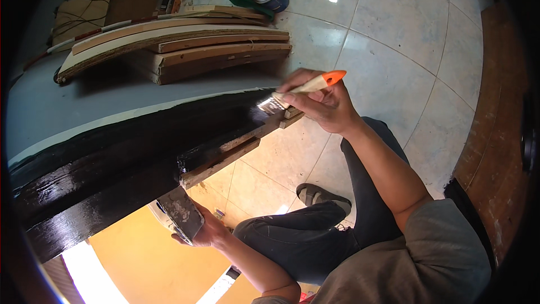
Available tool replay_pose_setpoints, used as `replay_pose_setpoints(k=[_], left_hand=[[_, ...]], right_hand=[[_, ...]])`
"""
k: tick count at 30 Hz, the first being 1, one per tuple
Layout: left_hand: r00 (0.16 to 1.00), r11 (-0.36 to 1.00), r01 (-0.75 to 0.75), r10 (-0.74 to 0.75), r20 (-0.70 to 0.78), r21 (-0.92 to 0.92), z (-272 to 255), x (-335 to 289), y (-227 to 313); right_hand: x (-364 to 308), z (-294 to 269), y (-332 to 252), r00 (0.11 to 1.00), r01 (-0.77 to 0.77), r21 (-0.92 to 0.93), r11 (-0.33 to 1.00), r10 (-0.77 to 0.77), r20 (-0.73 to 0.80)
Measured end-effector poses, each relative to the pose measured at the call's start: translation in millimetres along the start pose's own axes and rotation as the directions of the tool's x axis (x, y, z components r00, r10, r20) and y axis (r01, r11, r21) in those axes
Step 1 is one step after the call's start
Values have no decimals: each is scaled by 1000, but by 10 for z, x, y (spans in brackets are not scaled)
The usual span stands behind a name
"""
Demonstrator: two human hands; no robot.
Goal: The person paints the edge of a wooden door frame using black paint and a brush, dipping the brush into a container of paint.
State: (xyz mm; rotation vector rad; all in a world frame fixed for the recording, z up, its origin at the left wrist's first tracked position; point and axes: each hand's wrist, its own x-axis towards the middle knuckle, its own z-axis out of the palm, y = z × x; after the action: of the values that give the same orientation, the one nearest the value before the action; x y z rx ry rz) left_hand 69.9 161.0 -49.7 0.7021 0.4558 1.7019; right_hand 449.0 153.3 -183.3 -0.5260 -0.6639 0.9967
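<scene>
- Gripped paintbrush point(315, 83) between thumb and fingers of right hand point(325, 107), with bristles at right end of black board point(135, 132); too blurred there to confirm contact.
- Held paint-smeared container point(181, 214), tilted, in curled grasp of left hand point(210, 231), just off the board's near edge; contents hidden.
- Risked, by judgement, dripping onto tiled floor point(388, 45) beside the board through further tilting of the container.
- Likely risked marking pale strip point(115, 118) along the board's far edge through an overloaded or overreaching brush.
- Possibly risked smearing wet-looking paint through bumping the board with the container.
- Observed on the board: black coat, glossy streaks toward left end.
- Noted bare wooden strips point(225, 164) along the board's near edge.
- Located stacked wooden panels point(185, 36) beyond the board's far edge.
</scene>
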Motion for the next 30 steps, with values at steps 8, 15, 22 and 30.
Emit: replay_pose_setpoints(k=[8, 15, 22, 30], left_hand=[[999, 999, -32, 33, -30, 27, 7, 2, -5], [998, 999, -35, 36, -53, 20, 4, -13, -4], [999, 999, -30, 30, -43, -14, -39, 3, 59], [1000, 999, -8, 6, -27, -48, 1, 4, 43]], right_hand=[[35, 231, -43, 981, 129, 6, 992, -129, 143], [24, 170, -212, 972, 201, -69, 977, -190, 137], [-220, -218, -7, 996, 69, -284, 956, -50, 73], [-354, -310, 232, 998, -61, -260, 964, 50, -50]])
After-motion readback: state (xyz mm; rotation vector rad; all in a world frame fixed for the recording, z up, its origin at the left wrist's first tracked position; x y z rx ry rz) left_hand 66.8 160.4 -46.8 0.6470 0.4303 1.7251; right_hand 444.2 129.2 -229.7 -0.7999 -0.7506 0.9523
